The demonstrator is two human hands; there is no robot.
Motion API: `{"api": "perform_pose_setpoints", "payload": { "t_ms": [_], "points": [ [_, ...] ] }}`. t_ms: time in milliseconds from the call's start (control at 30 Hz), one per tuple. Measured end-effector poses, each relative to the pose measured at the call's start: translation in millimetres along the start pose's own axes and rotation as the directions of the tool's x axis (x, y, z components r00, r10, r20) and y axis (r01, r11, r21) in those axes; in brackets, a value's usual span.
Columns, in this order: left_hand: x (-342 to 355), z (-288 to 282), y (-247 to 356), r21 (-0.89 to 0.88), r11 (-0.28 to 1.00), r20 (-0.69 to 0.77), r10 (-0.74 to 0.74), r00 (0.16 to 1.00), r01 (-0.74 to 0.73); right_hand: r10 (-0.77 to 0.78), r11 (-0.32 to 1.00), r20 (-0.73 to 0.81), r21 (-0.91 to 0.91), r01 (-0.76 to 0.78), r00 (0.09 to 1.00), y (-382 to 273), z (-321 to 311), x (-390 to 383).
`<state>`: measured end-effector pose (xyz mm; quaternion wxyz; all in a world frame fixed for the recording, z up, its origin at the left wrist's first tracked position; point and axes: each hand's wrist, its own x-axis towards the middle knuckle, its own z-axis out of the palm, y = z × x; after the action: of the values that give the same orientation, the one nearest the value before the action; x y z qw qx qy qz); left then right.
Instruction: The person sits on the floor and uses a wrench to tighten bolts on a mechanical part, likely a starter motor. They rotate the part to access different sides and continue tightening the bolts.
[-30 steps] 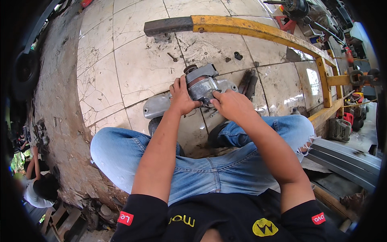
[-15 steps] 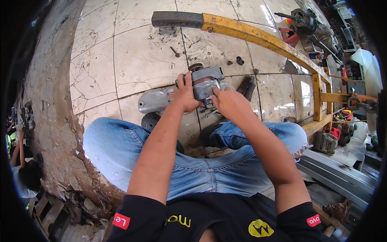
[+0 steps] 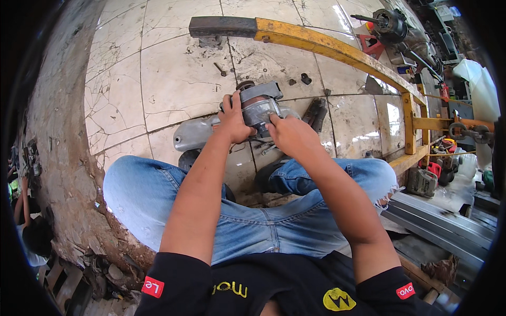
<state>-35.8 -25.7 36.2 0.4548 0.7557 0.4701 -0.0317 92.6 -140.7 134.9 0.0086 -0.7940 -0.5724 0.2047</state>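
Note:
A worn grey alternator (image 3: 260, 109), with a reddish-brown band and a dark pulley (image 3: 245, 85) at its far end, is between my hands just off my shins. My left hand (image 3: 233, 122) wraps round its left side, fingers over the edge and thumb near the bottom. At its lower right, my right hand (image 3: 293, 136) is closed, thumb and forefinger pressed to the housing; the other fingertips are hidden. Left of the alternator lies a smooth grey metal casing (image 3: 194, 134), partly behind my left forearm. A small wrench-like tool (image 3: 268, 149) is on the floor below it.
A dark cylindrical part (image 3: 316, 113) lies right of my hands. A bolt (image 3: 220, 69) and small dark pieces (image 3: 305, 79) are on the tiles beyond. A yellow steel hoist arm (image 3: 316, 39) arches over the far side. Metal channels (image 3: 440, 224) lie at right.
The view has turned slightly, so everything sits a little further left. Both hands stay on the alternator; the right hand's fingers have shifted slightly against the housing.

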Motion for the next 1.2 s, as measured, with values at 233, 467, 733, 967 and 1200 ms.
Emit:
{"api": "perform_pose_setpoints", "payload": {
  "t_ms": [233,467,733,967,1200],
  "points": [
    [-2,1,-6,0.003,1.000,0.006,0.020,1.000,-0.020,0.036,0.999,0.078,0.003,-0.036,0.996,-7,-7,-5],
    [0,3,-6,-0.002,1.000,0.000,0.010,1.000,-0.010,0.041,0.999,0.003,0.005,-0.041,0.999,-7,-2,9],
    [-3,2,-10,-0.002,0.999,-0.004,0.032,0.999,-0.032,0.097,0.954,-0.070,0.292,-0.073,0.993,15,10,-7],
    [-24,7,14,0.066,0.998,-0.067,-0.018,0.998,0.023,0.385,0.732,-0.018,0.615,-0.293,0.923,33,38,-7],
    [-19,11,6,-0.008,1.000,-0.118,0.009,0.993,-0.010,0.320,0.632,0.198,0.684,-0.364,0.927,12,9,-7]
  ]
}}
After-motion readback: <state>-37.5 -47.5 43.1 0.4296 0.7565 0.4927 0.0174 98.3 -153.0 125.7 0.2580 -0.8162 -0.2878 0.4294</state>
